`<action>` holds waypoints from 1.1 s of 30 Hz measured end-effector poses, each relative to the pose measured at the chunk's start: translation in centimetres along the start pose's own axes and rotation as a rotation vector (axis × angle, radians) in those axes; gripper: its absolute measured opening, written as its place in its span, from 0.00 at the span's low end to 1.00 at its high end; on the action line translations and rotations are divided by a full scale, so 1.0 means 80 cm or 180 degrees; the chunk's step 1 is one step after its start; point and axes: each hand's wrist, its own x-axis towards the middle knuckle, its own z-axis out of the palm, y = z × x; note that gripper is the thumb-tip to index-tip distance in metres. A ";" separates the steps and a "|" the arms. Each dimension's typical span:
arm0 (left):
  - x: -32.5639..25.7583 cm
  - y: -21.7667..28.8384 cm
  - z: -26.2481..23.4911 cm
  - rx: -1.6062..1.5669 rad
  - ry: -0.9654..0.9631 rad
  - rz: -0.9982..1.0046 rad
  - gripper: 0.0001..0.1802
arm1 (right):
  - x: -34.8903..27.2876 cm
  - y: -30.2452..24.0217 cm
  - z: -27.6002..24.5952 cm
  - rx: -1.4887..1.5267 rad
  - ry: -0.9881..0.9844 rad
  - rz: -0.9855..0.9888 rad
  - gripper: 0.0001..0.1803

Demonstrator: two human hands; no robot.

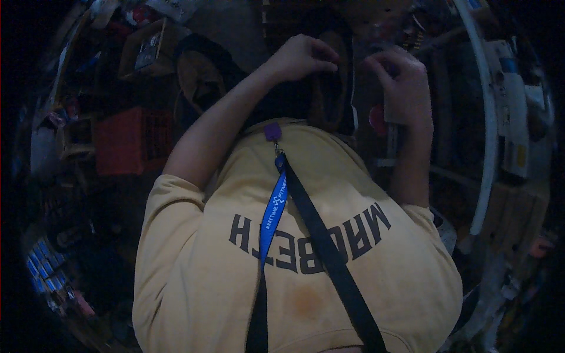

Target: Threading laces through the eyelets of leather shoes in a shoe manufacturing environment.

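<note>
Dim scene here, looking straight down the wearer's front. The yellow T-shirt (329, 276) fills the lower half of the view, dark block lettering across the chest. A black strap (335, 259) runs diagonally over it, most likely a bag or harness strap, and a blue lanyard (272, 215) hangs from a small purple tag (272, 131) at the collar, lying flat on the cloth because the person is bent forward over the work.

Both bare forearms reach away from the body, up the frame. The left hand (303, 57) is curled, fingers bent in toward the thumb as if pinching something small; what it grips is too dark to tell. The right hand (400, 82) is also curled, fingertips drawn together just opposite the left, near it but not touching. Between and below them sits a dark shoe-like object (332, 88), its long brownish side just showing, apparently held steady there so both hands can work at its top.

Off to the left, an orange-red crate (132, 141) rests amid clutter. A pale curved pipe (485, 117) sweeps down the right side.
</note>
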 end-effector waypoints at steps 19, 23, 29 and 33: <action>0.006 0.009 0.001 -0.0109 0.0363 -0.0515 0.19 | 0.020 0.067 0.032 -0.0027 0.0738 -0.0094 0.13; 0.015 -0.002 0.009 -0.0166 0.0323 -0.0577 0.19 | -0.007 0.078 0.076 0.0273 -0.0238 -0.0265 0.13; 0.022 -0.005 0.017 -0.0303 0.0259 -0.0549 0.18 | -0.023 0.081 0.060 0.0429 -0.0679 0.0179 0.14; 0.021 0.012 0.013 -0.0020 0.0332 -0.0684 0.19 | -0.027 0.081 0.001 0.0800 -0.1443 0.1553 0.14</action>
